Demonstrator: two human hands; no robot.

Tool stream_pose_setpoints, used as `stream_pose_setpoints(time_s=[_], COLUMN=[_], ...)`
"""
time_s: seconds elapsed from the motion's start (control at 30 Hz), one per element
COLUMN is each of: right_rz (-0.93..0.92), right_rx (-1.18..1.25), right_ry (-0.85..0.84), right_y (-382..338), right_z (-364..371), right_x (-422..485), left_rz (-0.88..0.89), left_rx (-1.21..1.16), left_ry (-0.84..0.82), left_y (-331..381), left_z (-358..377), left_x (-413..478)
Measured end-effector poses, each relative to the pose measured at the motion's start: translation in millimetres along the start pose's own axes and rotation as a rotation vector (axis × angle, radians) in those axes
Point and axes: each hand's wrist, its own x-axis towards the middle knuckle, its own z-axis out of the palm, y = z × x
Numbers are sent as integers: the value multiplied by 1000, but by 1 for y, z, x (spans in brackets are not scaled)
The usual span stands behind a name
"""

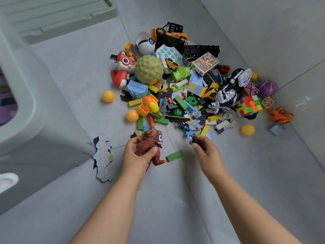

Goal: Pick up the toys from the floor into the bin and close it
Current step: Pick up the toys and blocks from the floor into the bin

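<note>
A single wide-angle camera on the person's head is looking forward and steeply down at the grey floor. It is sitting close above both forearms, taking in the toy pile ahead and the bin at left.

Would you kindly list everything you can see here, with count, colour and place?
bin: one, pale green, left edge
lid: one, pale green, top left on the floor
toy pile: one, mixed colours, centre of the floor
balls: three, orange, around the pile's edges
bumpy ball: one, olive green, upper left of the pile
puzzle cube: one, multicoloured, right of the pile
block: one, green, alone between the hands
puzzle piece: one, pale blue, beside the bin
monster: one, dark red, in the left hand
left hand: closed on the monster
right hand: fingers pinching a small dark toy
</note>
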Motion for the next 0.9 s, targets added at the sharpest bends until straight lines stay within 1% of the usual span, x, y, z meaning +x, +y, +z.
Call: stream_pose_setpoints(time_s=[0.1,0.17,0.2,0.27,0.4,0.53,0.6,0.63,0.7,0.77,0.83,0.9], right_rz=[-266,-401,-439,-467,-513,-495,-462,-421,-346,-316,-344,-410], right_rx=[-332,-506,-560,-612,-657,-678,-636,-574,-379,-192,-35,111], right_ry=[-160,-212,-230,-227,-161,-102,-71,-45,31,99,135,116], right_y=[0,10,16,24,29,29,25,19,-4,-39,-83,-138], right_z=[12,20,22,21,21,28,28,27,22,17,10,7], right_x=[-8,-8,-8,-9,-10,-9,-9,-11,-16,-22,-28,-38], left_rz=[-3,-15,-15,-18,-29,-36,-18,-4,44,105,212,402], left_rx=[20,23,17,5,16,14,32,36,49,43,43,100], left_ry=[1,-6,-12,-24,-17,-14,-24,-32,-52,-89,-138,-150], left_y=[-4,-4,-3,0,4,1,4,8,27,56,93,138], left_z=[2,2,2,3,1,1,2,3,6,9,8,-4], left_x=[0,-2,-4,-6,-9,-8,-10,-13,-21,-33,-49,-67])
